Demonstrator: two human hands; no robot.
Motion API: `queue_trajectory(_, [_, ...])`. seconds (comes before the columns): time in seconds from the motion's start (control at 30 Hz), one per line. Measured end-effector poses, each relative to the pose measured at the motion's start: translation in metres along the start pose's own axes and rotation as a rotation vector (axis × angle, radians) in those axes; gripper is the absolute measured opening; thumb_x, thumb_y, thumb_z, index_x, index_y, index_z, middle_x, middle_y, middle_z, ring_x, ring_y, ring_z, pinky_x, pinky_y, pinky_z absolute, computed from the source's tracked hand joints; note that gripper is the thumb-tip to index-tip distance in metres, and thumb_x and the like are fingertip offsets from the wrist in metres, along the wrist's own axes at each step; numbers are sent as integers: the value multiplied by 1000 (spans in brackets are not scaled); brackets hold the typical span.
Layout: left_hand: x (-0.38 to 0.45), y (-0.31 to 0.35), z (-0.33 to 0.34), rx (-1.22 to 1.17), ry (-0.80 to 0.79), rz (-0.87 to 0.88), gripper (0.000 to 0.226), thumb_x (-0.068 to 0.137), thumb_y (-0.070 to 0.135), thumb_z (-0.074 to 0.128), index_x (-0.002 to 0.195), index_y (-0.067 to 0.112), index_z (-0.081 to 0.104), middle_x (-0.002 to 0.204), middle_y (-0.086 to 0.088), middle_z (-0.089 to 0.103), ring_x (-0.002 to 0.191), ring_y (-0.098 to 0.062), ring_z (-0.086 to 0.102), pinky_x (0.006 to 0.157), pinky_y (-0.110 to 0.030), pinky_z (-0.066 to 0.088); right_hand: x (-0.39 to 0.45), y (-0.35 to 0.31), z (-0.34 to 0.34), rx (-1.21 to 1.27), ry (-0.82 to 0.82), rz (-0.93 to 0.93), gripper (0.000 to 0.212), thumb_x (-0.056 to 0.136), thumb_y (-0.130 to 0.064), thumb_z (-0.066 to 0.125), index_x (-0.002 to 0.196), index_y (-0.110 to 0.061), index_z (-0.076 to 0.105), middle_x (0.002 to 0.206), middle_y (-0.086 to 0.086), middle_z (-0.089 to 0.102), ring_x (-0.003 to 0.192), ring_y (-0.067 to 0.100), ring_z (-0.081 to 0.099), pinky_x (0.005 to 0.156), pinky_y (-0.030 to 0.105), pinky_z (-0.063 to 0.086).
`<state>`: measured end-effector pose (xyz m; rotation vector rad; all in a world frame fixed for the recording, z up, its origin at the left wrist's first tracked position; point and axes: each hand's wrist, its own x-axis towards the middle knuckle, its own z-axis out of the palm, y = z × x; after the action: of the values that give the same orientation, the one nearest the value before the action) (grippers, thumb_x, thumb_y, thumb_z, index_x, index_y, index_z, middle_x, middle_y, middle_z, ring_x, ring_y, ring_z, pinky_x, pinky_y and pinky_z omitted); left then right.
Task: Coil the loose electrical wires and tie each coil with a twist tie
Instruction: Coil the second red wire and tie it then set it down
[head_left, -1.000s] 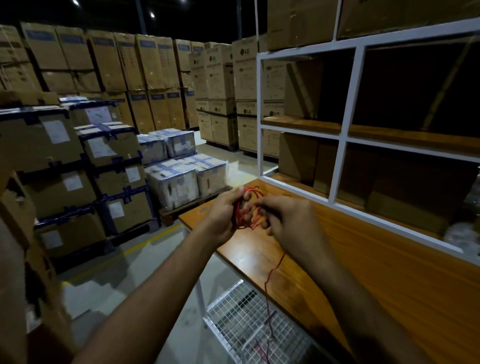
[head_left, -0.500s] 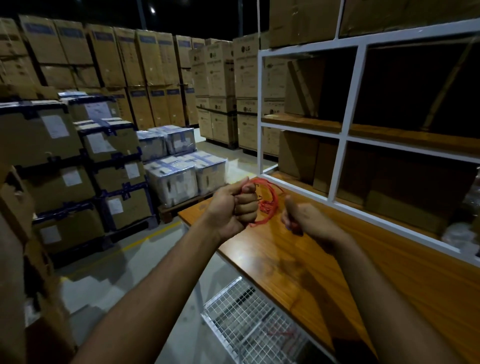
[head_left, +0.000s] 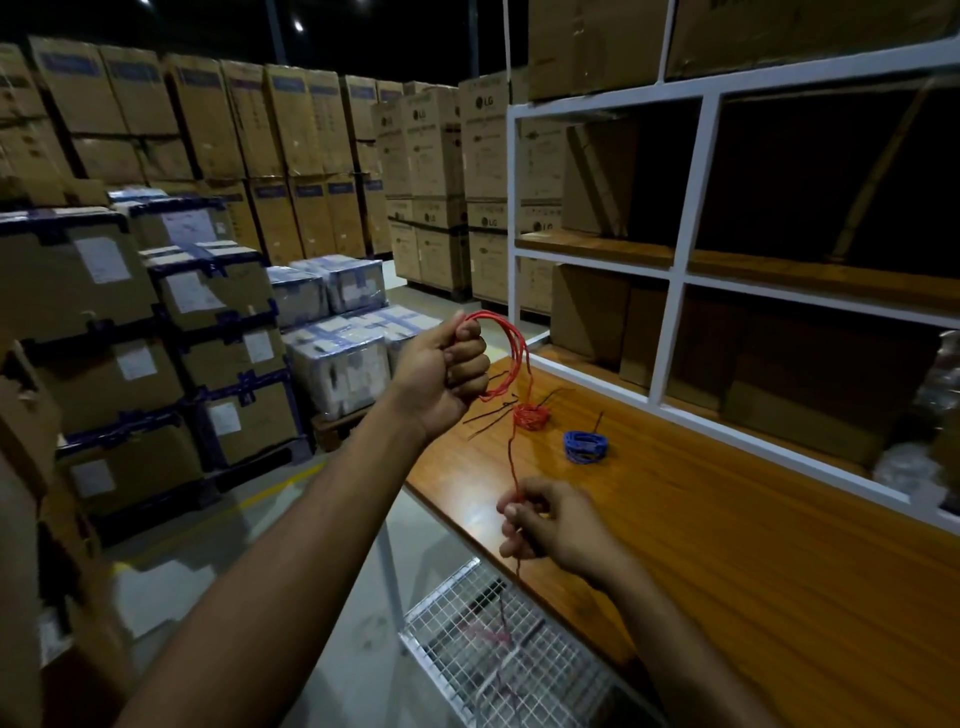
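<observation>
The red wire (head_left: 511, 358) arched in thin loops from the left hand (head_left: 447, 376), whose fist gripped them above the wooden table (head_left: 727, 545). One strand ran down to the right hand (head_left: 550, 525), which pinched it; its tail dropped toward a wire-mesh basket (head_left: 498, 665), contents dim. On the table lay a red coil (head_left: 530, 417), a blue coil (head_left: 586, 447) and thin dark twist ties (head_left: 488, 415).

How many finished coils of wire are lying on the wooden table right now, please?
2: a red coil near the table's far end, and a blue coil just right of it. None others show.
</observation>
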<state>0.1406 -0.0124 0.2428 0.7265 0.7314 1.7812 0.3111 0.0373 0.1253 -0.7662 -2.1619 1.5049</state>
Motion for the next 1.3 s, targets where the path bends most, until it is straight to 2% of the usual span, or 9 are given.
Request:
queue_trajectory(0.13, [4,-11,-3,122,68,51,38,107,32,32,75,19,46,50,8,28,39,-5,24,38,-19,19,-10,-29,16,-446,-59,-81,12,97,-10,57,101,-16,66,79,4,70,62,20,72,60,42,62])
queue_trajectory(0.2, [6,-21,-7,238,103,70,37,107,32,31,76,19,45,49,8,29,38,-6,26,37,-19,22,-14,-48,16,-713,-78,-262,19,98,-15,50,109,-19,65,84,3,70,72,20,69,69,45,60])
queue_trajectory(0.37, [-3,-46,-11,377,132,45,36,107,30,33,76,16,45,52,4,31,40,-11,33,38,-22,28,-25,-97,-15,-798,-132,-377,43,98,-1,45,130,-27,60,96,-10,64,86,7,57,78,27,50])
queue_trajectory(0.57, [-21,-68,-2,286,29,-27,35,107,27,31,78,14,44,49,4,31,37,-7,28,37,-18,24,-10,-104,-51,-643,462,-533,9,95,-22,65,101,-21,72,80,-5,66,64,1,58,51,7,39])
queue_trajectory(0.73, [-36,-81,-3,246,-95,-170,38,106,30,32,77,11,48,51,4,32,36,-5,25,33,-16,23,16,-90,-74,-752,747,-520,25,97,-40,59,91,-17,68,69,-4,61,60,7,55,47,16,32])
queue_trajectory(0.97, [-49,-83,2,170,-257,-330,36,103,35,35,76,14,47,49,10,29,39,-3,23,37,-18,16,30,-54,-82,-615,627,-383,33,99,-45,53,73,-24,61,61,-6,56,57,8,54,48,28,38])
queue_trajectory(1.07, [-45,-74,-1,124,-141,-267,34,99,35,39,70,18,44,49,10,25,38,-4,21,38,-19,11,19,-38,-84,-322,344,-210,52,99,-54,45,63,-20,61,60,2,59,54,17,50,52,32,36])
queue_trajectory(1.17, [-41,-60,-7,267,-17,-198,38,104,31,34,69,19,42,49,9,23,41,-6,17,41,-22,9,5,-6,-94,76,11,-69,46,93,-54,48,76,-14,65,59,-6,47,54,10,38,53,25,31])
queue_trajectory(1.3, [-39,-56,-16,590,151,-113,41,107,29,31,70,18,45,53,7,27,46,-10,20,43,-23,15,-1,38,-99,556,-189,-58,27,93,-23,57,109,-2,61,70,-1,42,55,9,37,54,21,34])
